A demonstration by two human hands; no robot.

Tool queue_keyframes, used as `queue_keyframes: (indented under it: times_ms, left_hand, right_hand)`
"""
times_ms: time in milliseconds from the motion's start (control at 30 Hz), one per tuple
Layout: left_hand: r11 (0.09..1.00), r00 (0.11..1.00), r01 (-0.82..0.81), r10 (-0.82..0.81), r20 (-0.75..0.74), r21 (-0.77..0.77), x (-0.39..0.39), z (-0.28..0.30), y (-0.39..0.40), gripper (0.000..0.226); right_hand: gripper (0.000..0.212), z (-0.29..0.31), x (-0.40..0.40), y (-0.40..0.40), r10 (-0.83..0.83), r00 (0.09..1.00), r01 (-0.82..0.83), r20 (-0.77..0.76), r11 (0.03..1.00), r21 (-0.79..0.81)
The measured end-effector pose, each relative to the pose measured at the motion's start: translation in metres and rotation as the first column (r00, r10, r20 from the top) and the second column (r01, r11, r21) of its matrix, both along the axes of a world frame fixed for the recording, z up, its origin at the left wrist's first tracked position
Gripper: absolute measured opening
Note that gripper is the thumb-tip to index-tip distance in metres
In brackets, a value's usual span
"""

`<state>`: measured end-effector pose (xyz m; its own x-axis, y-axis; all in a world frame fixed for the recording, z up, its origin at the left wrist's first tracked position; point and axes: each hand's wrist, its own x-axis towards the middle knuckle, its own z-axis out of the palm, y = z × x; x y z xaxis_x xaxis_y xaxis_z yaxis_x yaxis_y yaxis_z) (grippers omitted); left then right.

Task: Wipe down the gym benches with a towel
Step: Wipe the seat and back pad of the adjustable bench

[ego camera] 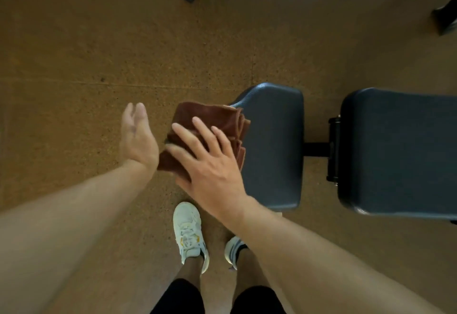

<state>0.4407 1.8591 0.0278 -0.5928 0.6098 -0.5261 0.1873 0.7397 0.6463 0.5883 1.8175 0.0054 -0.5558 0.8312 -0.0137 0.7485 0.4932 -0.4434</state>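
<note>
Right hand [210,162], fingers spread flat, presses a folded brown towel [212,125] at the left edge of the bench seat pad [274,145]. Left hand [137,135] hovers beside it, open, holding nothing.

A dark blue padded counter [274,145] in two cushions joined by a black metal bar stands on a speckled brown floor [99,54], with a folded brown towel [212,125] lying on its near cushion edge under the right hand [210,162], just beside the left hand [137,138].
</note>
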Motion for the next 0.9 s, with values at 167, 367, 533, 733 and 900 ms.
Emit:
queue_keyframes:
  times_ms: [167, 367, 533, 733, 900]
  left_hand:
    - [0.805, 0.786, 0.593, -0.582, -0.209, -0.014, 0.038, 0.028, 0.034, 0.057]
    - [0.272, 0.177, 0.855, -0.954, -0.242, -0.443, 0.076, 0.01, 0.04, 0.073]
    - [0.049, -0.006, 0.795, -0.996, -0.088, -0.605, 0.076, 0.015, 0.051, 0.134]
    - [-0.101, -0.056, 0.693, -0.995, 0.086, -0.714, 0.086, 0.021, 0.058, 0.177]
    - [-0.112, -0.042, 0.665, -0.993, 0.112, -0.739, 0.086, 0.021, 0.058, 0.176]
  right_hand:
    - [0.085, -0.029, 0.053, -0.064, -0.191, 0.975, 0.194, 0.111, 0.981, -0.018]
    - [0.068, -0.032, 0.064, -0.098, -0.807, 0.574, 0.793, 0.137, 0.506, -0.338]
    - [0.071, -0.029, 0.074, -0.061, -0.899, 0.292, 0.88, 0.328, 0.119, -0.459]
    - [0.063, -0.027, 0.109, 0.014, -0.921, 0.329, 0.848, 0.21, 0.189, -0.495]
    - [0.061, -0.039, 0.108, 0.101, -0.774, 0.628, 0.729, 0.081, 0.548, -0.409]
